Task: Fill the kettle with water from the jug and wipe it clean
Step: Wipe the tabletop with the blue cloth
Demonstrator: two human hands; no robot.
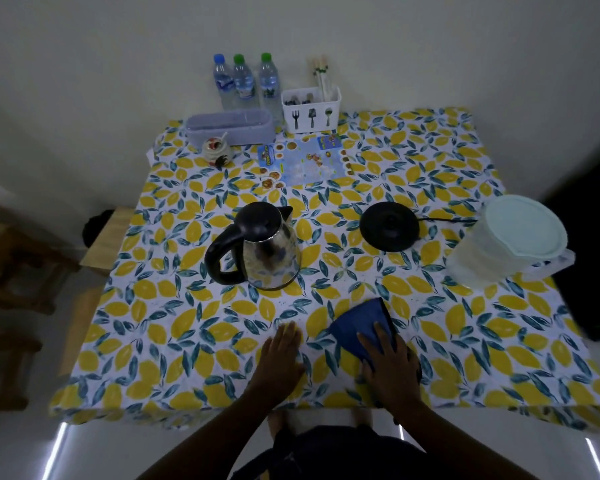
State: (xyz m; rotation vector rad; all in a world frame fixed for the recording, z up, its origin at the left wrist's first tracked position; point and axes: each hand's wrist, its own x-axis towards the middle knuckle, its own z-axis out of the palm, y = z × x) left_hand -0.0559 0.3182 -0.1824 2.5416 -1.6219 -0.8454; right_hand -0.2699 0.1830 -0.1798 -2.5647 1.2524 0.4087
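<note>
One table (499, 358) under a lemon-print cloth stands against a pale wall. On it sit one lidded jug (510, 244) at the right, one steel kettle (262, 252) near the centre, one black base (389, 226) between them, and three water bottles (245, 81) at the back. One blue cloth (361, 327) lies near the front edge. The right hand (390, 368) lies flat on it, fingers spread; the left hand (280, 355) rests open on the tablecloth.

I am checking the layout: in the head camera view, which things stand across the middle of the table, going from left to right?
kettle → black kettle base → lidded jug
</note>
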